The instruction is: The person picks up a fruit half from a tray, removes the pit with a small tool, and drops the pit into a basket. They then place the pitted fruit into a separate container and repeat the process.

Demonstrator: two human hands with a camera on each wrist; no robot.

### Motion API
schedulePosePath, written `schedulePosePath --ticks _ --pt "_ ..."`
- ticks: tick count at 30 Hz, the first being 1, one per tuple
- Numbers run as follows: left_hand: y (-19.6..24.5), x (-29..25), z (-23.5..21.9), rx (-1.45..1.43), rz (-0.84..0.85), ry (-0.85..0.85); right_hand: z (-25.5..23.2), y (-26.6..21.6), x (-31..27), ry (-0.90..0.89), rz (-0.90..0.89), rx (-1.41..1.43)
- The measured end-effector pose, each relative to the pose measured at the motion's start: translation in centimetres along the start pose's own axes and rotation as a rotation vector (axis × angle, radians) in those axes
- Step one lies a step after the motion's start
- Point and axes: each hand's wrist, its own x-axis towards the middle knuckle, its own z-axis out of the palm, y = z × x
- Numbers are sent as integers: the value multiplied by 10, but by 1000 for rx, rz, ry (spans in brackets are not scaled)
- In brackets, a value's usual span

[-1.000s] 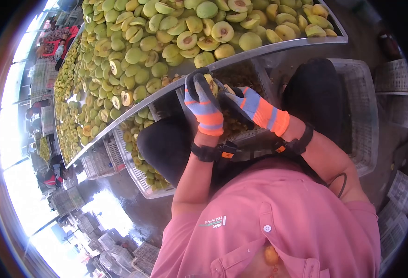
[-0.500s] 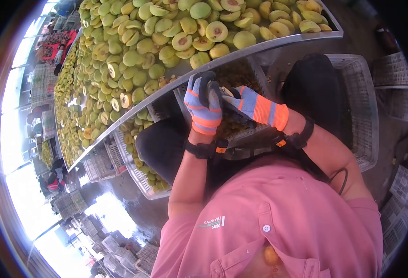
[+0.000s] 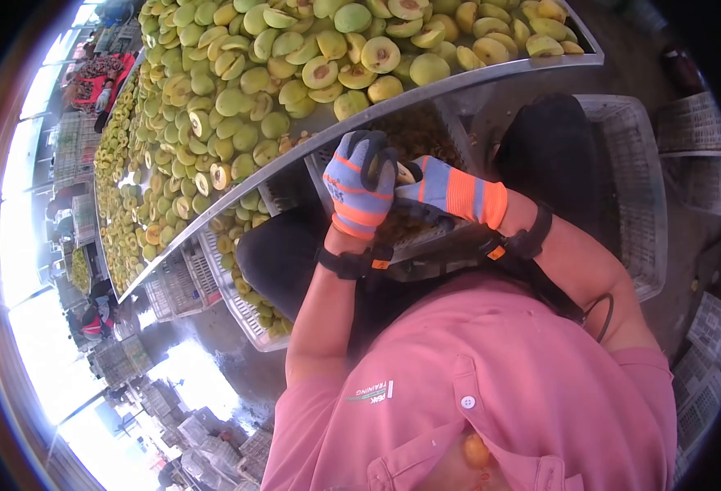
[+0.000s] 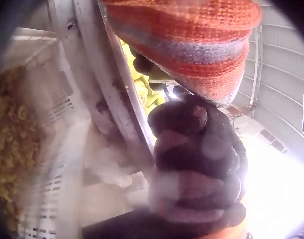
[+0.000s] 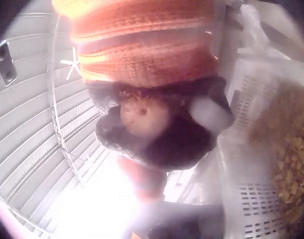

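While both gloved hands close together, left hand [image 3: 359, 190] curls over fruit [image 3: 408, 173], right hand [image 3: 452, 190] pinches it, now lower and nearer chest than before; pitting continues above crate [image 3: 651, 188], below fruit-heaped table [image 3: 491, 78].

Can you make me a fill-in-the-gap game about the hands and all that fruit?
1. Both hands wear striped ____.
2. The left hand and right hand meet over a white ____ of scraps.
3. The cut fruit on the long metal table is mostly ____ in colour.

Missing words: gloves; crate; yellow-green
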Motion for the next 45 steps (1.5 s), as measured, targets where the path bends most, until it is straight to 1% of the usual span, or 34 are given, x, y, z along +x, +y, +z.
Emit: schedulePosePath --ticks 1,3,4,6,7,9,10,12,13,15,18,20,21,22,24,25,27,28,30,31,33,35,37,39,40,41,43,44,45 --pt "-4 -5 4 -118 -132 25 1 -1 0 29 -34 -56" --pt "-12 -15 13 -354 -396 77 5 6 0 107 -11 -81" --pt "-15 -19 16 -438 -469 88 5 8 1 146 -1 -94" --pt "-10 -16 15 -609 -616 107 -2 -8 -4 -18 162 90" --pt "-13 -14 13 -627 -588 42 -5 -13 -6 -100 245 182" --pt "-21 -8 5 -661 -531 -87 -13 -8 -6 -199 221 240" --pt "-20 -6 4 -649 -526 -105 -16 -7 -6 -249 208 268" --pt "-16 -1 0 -620 -516 -136 -16 -14 -11 -202 198 193" --pt "-15 -3 1 -549 -496 -89 -16 -17 -12 -179 192 157" --pt "-9 -10 8 -411 -454 1 -13 -16 -10 -152 72 59" --pt "-4 -10 4 -237 -292 18 -11 -4 -9 -142 -111 -40" --pt "-1 -8 -2 -298 -308 -28 -10 -3 -9 -144 -144 -82" --pt "0 -7 -4 -332 -313 -51 -12 -8 -13 -136 -114 -97" --pt "-1 -7 -5 -392 -357 -115 -13 -12 -16 -125 -83 -112" --pt "-8 -7 -9 -508 -445 -246 -15 0 -11 -119 -66 -228" --pt "-11 -7 -10 -544 -463 -283 -15 5 -8 -115 -58 -283" --pt "-15 -5 -11 -623 -498 -365 -18 -9 -13 -202 45 -206" --pt "-17 -3 -13 -598 -425 -394 -20 -15 -15 -246 97 -170" --pt "-12 9 -19 -548 -280 -446 -25 -15 -19 -331 31 -56" --pt "-9 10 -19 -514 -275 -413 -27 -16 -20 -375 -3 -2" --pt "1 8 -20 -441 -264 -338 -24 -18 -27 -437 -146 157" --pt "14 6 -23 -360 -241 -172 -19 -20 -31 -536 -75 359" --pt "28 3 -23 -322 -250 -26 -15 -22 -33 -661 221 597" --pt "37 -4 -19 -546 -348 122 -2 0 -27 -729 285 796" --pt "41 -6 -18 -659 -394 199 -1 8 -26 -806 282 894" --pt "44 -9 -18 -793 -587 293 3 1 -28 -886 284 989" --pt "33 -22 -27 -351 -538 340 4 -17 -34 -1141 213 1179" --pt "26 -25 -36 -132 -507 360 2 -23 -34 -931 226 997" --pt "30 -22 -59 105 -344 296 0 -28 -33 -721 230 815"
